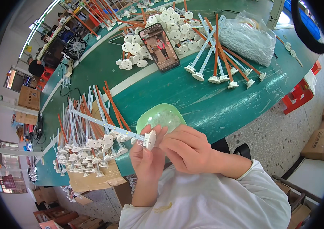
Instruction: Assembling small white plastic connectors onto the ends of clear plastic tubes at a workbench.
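Observation:
My left hand (146,165) is closed on an LED strip (106,124) near its end, where a white round disc base (150,140) with thin white wires is fitted. The strip slants up to the left from my fingers. My right hand (188,148) is pinched close beside the disc; its fingertips hide whatever they hold. Just beyond both hands sits a light green bowl (142,118) with many small clear pieces in it.
Strips with white bases (87,150) lie piled on cardboard (93,177) at the left. Farther off are a heap of white discs (175,28), a propped phone (159,47), loose strips (217,49) and a clear plastic bag (246,40) on the green table (207,107).

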The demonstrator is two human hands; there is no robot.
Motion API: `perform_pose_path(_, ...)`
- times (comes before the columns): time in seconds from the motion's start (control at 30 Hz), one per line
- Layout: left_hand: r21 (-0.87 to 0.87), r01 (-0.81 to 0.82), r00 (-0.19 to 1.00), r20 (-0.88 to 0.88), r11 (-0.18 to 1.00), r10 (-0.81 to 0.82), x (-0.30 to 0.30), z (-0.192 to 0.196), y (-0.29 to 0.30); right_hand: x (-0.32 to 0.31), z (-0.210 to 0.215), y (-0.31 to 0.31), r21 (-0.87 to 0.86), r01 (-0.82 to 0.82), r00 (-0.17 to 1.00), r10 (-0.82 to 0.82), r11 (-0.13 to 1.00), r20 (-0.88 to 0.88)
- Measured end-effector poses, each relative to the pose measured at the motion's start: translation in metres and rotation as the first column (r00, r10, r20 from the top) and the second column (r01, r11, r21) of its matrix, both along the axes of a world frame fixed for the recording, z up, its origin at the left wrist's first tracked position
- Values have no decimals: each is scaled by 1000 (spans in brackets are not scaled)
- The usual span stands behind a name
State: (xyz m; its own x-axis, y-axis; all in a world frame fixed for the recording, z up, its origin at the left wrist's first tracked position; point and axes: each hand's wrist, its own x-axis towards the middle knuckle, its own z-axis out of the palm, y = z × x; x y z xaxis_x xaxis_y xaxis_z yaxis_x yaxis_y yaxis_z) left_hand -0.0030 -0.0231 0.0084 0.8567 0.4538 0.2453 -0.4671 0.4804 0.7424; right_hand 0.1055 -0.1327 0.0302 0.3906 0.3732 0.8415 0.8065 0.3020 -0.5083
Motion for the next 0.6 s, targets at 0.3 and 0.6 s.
perform_pose_path(0.3,45,-81,993,-87,996,85,5,5,-24,-4,-13,11,101,126,989,-132,987,63)
perform_pose_path(0.6,97,-109,987,-111,989,119,5,-1,-27,-5,-20,15,95,193,971,-204,977,123)
